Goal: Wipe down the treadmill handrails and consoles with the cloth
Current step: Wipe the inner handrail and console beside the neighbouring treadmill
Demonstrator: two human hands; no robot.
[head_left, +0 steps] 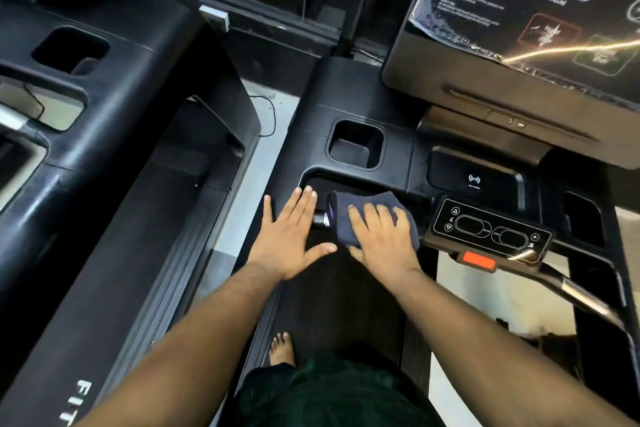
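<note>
Beside "FIT…" lettering [74, 400], right hand [381, 239] perhaps grips cloth [349, 215] on handrail [322, 218]; left hand [291, 236] spread.

— Where's the cloth [349, 215]?
— Dark blue, draped over the front handlebar [320, 218], with the right hand [382, 239] pressing on it, fingers curled over the top.
— And the left hand [291, 236]?
— Flat, fingers spread, just beside the cloth.
— The small control panel [491, 230]?
— Right of the cloth, above an orange tab [478, 262].
</note>
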